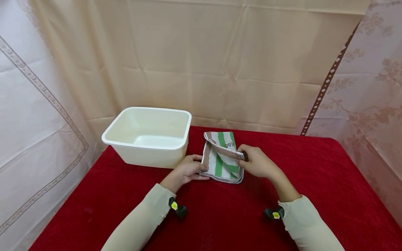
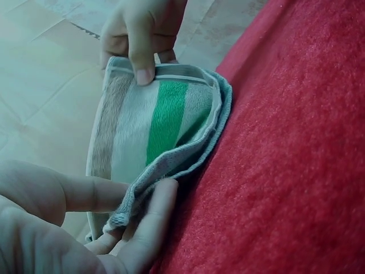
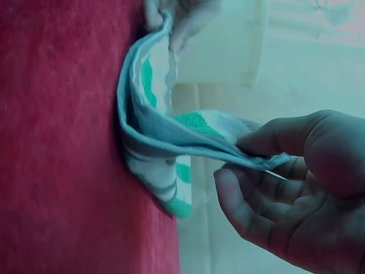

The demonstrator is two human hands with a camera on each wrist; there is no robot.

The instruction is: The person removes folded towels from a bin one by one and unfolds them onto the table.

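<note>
A folded towel (image 1: 220, 160) with green, white and brown stripes lies on the red cloth, its upper layer lifted. Dark lettering shows near its far end. My left hand (image 1: 188, 169) pinches the near left corner; in the left wrist view that edge runs between the thumb and fingers (image 2: 157, 211). On the other side, my right hand (image 1: 259, 162) pinches the raised edge between thumb and fingertips. The right wrist view shows the towel (image 3: 188, 151) bending up from the cloth into the fingers (image 3: 234, 197), with several layers together.
A white plastic basin (image 1: 150, 153) stands at the left, just behind my left hand. Red cloth (image 1: 307, 174) covers the table. A beige curtain (image 1: 220, 62) hangs behind it, with patterned cloths at both sides.
</note>
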